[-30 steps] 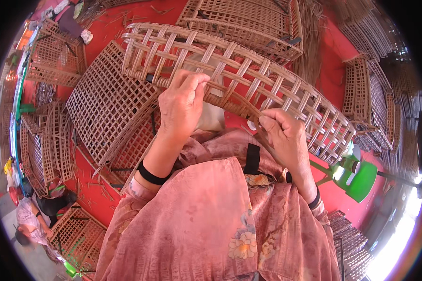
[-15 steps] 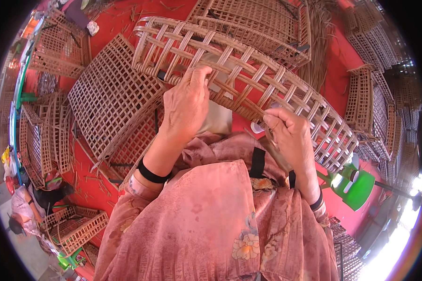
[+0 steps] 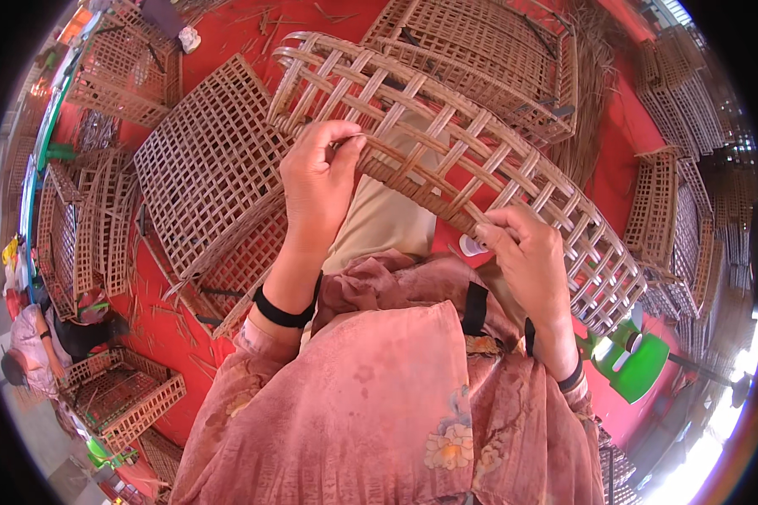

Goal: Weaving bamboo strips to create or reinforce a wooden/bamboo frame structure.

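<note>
A long woven rattan basket (image 3: 467, 151) is tilted across my lap, its open lattice side running from upper left to lower right. My left hand (image 3: 318, 178) is closed at the lower edge near the left end, thumb and forefinger pinched together there; whether a loose strand is between them is too small to tell. Farther right, my right hand (image 3: 526, 252) pinches the same edge, where tightly wrapped cane (image 3: 417, 187) runs between the two hands. My right fingers partly cover the edge they grip.
To the left, a latticed basket (image 3: 210, 168) leans on the red floor covering (image 3: 248, 29). Another basket (image 3: 480, 50) lies ahead beside long loose cane strands (image 3: 594, 93). A green plastic stool (image 3: 640, 366) stands at right. Another person (image 3: 34, 345) works at far left by a basket (image 3: 122, 396).
My left hand has come back from over the lattice to the lower edge, its fingers now pinched. The basket appears slightly farther right, while my right hand keeps its grip.
</note>
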The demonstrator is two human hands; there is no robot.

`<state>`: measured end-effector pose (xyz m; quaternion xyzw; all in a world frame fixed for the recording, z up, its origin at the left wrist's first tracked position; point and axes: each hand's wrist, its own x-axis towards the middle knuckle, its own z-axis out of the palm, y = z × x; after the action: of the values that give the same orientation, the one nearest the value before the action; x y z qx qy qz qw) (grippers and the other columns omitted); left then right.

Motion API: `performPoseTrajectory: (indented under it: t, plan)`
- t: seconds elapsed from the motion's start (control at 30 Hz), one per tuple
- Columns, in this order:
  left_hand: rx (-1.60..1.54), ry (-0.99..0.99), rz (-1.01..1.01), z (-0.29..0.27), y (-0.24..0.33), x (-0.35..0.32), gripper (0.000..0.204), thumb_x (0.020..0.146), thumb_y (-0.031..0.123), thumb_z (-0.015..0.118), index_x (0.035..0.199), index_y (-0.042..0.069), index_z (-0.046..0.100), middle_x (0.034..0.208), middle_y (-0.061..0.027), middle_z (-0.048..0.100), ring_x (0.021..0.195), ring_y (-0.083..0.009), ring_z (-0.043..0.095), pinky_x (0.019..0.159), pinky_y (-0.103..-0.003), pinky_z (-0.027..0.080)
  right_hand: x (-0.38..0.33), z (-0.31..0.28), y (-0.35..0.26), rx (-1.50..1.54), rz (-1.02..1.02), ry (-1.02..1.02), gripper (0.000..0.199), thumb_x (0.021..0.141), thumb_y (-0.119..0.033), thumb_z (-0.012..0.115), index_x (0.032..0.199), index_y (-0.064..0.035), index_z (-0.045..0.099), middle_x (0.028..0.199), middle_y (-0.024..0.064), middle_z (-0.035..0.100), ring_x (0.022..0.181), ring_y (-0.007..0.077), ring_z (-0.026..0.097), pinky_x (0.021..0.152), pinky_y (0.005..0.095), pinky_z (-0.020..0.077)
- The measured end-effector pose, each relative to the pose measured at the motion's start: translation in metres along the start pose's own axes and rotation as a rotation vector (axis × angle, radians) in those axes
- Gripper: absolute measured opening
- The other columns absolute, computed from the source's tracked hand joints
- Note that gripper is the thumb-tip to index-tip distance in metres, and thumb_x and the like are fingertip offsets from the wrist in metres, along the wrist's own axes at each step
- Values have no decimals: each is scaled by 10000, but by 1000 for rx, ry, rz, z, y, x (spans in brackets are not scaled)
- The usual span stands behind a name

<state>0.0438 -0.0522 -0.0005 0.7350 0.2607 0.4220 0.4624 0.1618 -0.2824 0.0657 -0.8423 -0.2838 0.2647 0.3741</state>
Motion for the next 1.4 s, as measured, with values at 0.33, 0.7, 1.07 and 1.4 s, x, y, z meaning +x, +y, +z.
performPoseTrajectory:
  t: [0.33, 0.7, 1.07, 1.4]
  plan:
    - [620, -128, 267, -8, 9, 2, 235, 858, 43, 653, 1078, 113, 695, 973, -82, 588, 776, -281, 651, 652, -388, 513, 11, 10, -5, -90, -82, 76, 150, 910, -171, 670, 938, -27, 698, 717, 153, 660, 658, 308, 660, 643, 374, 503]
    - [665, -238, 180, -15, 9, 12, 293, 906, 13, 554, 1194, 54, 527, 1053, -171, 674, 892, -368, 669, 692, -435, 521, 22, 25, 1, -328, -99, 140, 181, 879, -262, 682, 836, -86, 678, 686, 149, 659, 701, 375, 659, 671, 478, 505]
    - [-34, -116, -159, -25, -18, 39, 182, 878, -28, 677, 1046, 20, 623, 930, -32, 661, 827, -76, 601, 754, -237, 505, 13, 17, -12, -287, -21, 53, 256, 830, -203, 734, 1014, -38, 665, 683, 126, 649, 743, 337, 669, 701, 446, 511]
    - [512, 290, 279, -120, -48, 83, 114, 887, -10, 644, 960, 59, 588, 882, -72, 626, 792, -199, 631, 696, -339, 522, 8, 16, -69, -482, -406, 230, 435, 810, -115, 740, 1204, -31, 578, 1053, 154, 656, 953, 308, 670, 804, 415, 519]
